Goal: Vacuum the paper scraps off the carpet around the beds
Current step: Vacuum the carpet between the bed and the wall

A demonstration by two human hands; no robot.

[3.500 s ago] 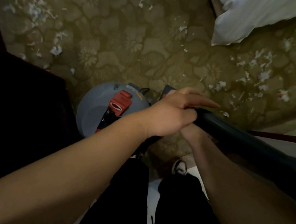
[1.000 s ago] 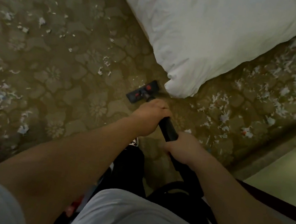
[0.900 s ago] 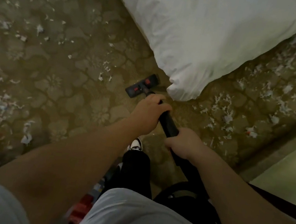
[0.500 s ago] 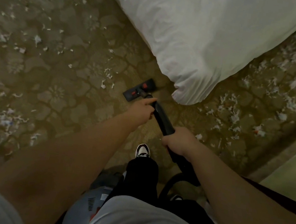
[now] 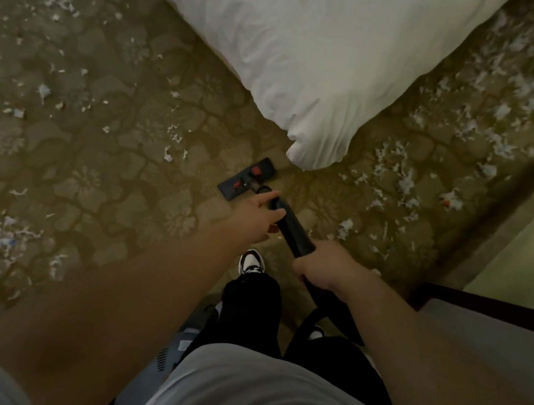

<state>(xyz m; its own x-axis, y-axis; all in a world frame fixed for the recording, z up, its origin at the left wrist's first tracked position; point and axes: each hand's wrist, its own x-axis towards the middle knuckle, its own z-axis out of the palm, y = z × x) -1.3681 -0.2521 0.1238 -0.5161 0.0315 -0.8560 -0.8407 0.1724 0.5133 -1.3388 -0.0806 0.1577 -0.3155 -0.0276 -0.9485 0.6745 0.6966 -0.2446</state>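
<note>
The right hand point(image 5: 322, 266) is curled tight round the black plastic vacuum tube point(image 5: 292, 230). The left hand point(image 5: 256, 216) lies with fingers stretched along the tube's far end, not wrapped around it. The tube runs toward 11 o'clock to the flat black floor head with red pedals point(image 5: 246, 178), which sits on the olive-brown flower-patterned carpet point(image 5: 109, 161). The corner of a white crumpled duvet point(image 5: 316, 140) hangs just beside the head at 1 o'clock. Torn white paper scraps point(image 5: 397, 176) lie thick at 3 o'clock of the head and scattered from 9 to 11 o'clock. A black-and-white sneaker point(image 5: 251, 262) stands at 6 o'clock of the left hand, and the grey vacuum canister point(image 5: 178, 345) sits farther down.
</note>
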